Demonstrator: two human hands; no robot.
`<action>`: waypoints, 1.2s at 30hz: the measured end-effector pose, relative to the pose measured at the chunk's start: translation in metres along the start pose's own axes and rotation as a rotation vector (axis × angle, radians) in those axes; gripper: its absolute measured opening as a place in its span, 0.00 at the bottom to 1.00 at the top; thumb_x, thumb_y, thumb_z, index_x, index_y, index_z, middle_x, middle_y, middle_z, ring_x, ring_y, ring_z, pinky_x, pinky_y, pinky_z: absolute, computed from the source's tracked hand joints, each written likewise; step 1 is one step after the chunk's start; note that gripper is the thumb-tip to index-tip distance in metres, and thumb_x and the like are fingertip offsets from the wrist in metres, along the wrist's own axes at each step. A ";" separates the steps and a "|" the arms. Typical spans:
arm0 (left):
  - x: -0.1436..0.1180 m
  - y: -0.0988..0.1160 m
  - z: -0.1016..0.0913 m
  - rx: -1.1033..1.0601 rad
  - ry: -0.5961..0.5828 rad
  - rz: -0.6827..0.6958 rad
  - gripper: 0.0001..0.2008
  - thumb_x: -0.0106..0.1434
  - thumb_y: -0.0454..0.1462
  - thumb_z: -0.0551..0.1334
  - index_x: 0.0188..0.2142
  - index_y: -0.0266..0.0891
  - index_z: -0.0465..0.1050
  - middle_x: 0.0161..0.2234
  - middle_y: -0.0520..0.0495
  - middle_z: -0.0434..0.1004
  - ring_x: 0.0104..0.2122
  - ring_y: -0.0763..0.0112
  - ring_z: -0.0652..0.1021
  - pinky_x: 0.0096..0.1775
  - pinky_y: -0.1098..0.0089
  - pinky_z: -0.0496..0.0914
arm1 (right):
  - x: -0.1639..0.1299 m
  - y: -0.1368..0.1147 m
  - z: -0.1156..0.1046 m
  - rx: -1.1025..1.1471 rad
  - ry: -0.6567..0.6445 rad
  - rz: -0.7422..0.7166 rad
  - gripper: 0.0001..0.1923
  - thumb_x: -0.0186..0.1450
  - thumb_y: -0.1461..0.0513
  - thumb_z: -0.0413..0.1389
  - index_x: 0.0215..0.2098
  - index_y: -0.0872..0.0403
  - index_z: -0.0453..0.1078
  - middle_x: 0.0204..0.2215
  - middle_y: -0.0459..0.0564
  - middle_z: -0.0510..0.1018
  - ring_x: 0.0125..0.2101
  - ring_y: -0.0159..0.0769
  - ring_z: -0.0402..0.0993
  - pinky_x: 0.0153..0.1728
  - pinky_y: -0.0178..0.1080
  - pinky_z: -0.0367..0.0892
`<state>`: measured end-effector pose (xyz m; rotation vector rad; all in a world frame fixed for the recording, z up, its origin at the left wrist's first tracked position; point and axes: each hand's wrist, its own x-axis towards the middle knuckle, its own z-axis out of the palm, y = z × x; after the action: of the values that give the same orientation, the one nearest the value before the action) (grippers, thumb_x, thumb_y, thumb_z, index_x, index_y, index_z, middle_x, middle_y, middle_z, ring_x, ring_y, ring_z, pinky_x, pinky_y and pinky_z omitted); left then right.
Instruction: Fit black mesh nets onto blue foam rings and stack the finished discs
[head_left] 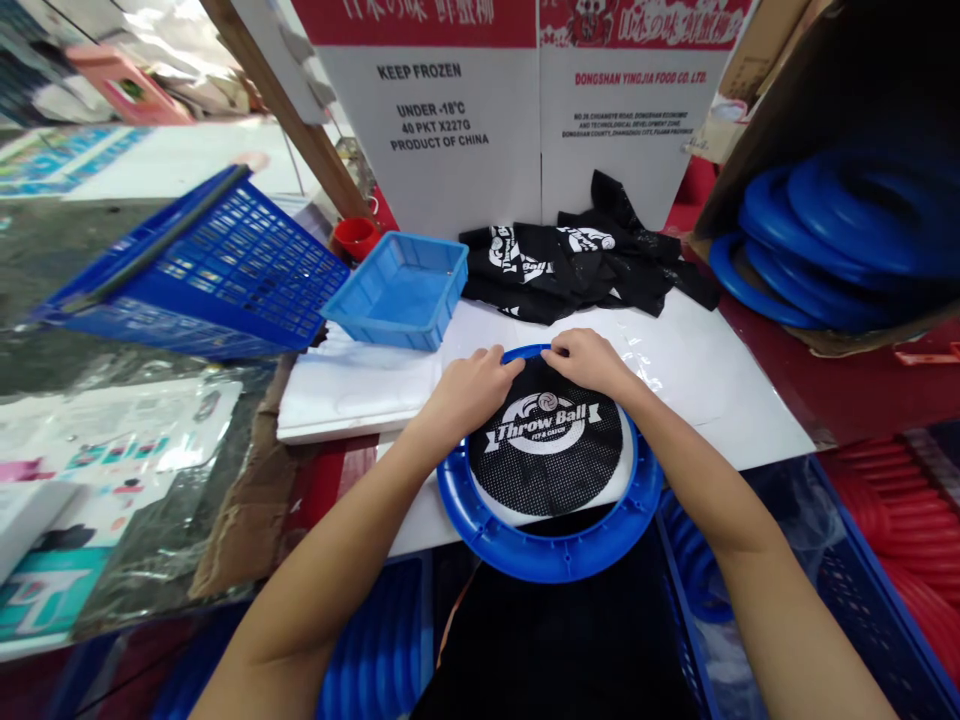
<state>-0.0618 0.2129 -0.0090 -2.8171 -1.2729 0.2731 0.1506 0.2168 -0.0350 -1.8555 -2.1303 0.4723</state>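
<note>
A blue plastic ring with small ribs and pegs lies across the front edge of the white work surface, its near side jutting over my lap. Inside it is a round black mesh fabric printed "Throw Ball" in white. At the far rim, left of centre, my left hand is closed, its fingers pinching the fabric edge against the ring. My right hand is closed just right of it, pinching the same far edge. The fabric's near edge sits apart from the ring, leaving a gap. Both sets of fingertips are partly hidden.
Beyond the hands lies a pile of black printed fabrics before a white carton. Left stand a light-blue tray and a tilted blue basket. Blue rings fill a box at right; red rings lie below.
</note>
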 end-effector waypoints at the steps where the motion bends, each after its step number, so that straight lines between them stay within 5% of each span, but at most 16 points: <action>1: 0.000 -0.001 0.000 -0.001 0.000 0.003 0.21 0.76 0.32 0.50 0.62 0.41 0.73 0.50 0.35 0.76 0.47 0.53 0.80 0.40 0.62 0.73 | 0.000 0.001 0.000 0.002 0.003 -0.006 0.19 0.72 0.58 0.55 0.23 0.53 0.65 0.29 0.47 0.75 0.32 0.35 0.66 0.32 0.39 0.51; 25: -0.002 0.001 -0.003 0.058 0.009 0.029 0.19 0.78 0.32 0.49 0.59 0.38 0.74 0.49 0.34 0.76 0.46 0.51 0.80 0.38 0.61 0.72 | 0.002 0.006 -0.001 0.056 -0.002 -0.032 0.17 0.71 0.58 0.58 0.25 0.54 0.68 0.28 0.46 0.75 0.33 0.34 0.67 0.34 0.38 0.53; 36: -0.003 -0.004 -0.004 0.021 -0.032 -0.001 0.22 0.75 0.28 0.51 0.63 0.41 0.72 0.52 0.36 0.75 0.45 0.54 0.81 0.39 0.63 0.72 | 0.006 0.004 0.001 0.146 -0.012 0.015 0.22 0.69 0.57 0.58 0.20 0.53 0.60 0.22 0.43 0.69 0.28 0.32 0.62 0.32 0.39 0.52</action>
<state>-0.0657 0.2136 -0.0041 -2.8055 -1.2697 0.3317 0.1533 0.2231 -0.0373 -1.7939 -2.0323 0.6264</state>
